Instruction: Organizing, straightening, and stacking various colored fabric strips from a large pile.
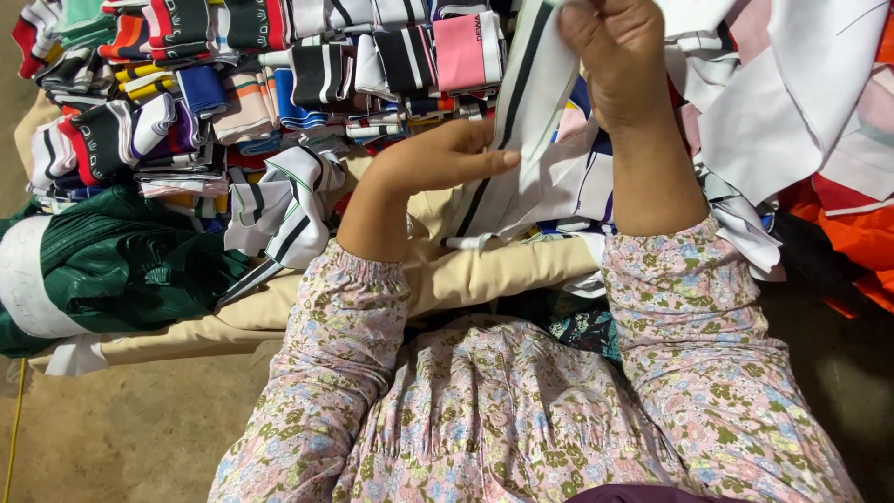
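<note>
A long white fabric strip with black stripes (pixel 535 93) stretches between my two hands. My right hand (pixel 619 56) grips its upper end near the top of the view. My left hand (pixel 442 156) pinches the strip lower down, with thumb and fingers closed on its edge. The strip's loose lower end (pixel 484 219) falls onto a beige cloth (pixel 484 275) on my lap. Both arms wear floral pink sleeves.
Stacks of folded striped collar pieces (pixel 233 74) in several colours fill the upper left. A dark green fabric roll (pixel 121 261) lies at the left. White cut cloth (pixel 801 84) and orange cloth (pixel 857 233) pile up at the right. Bare concrete floor (pixel 121 428) shows at the lower left.
</note>
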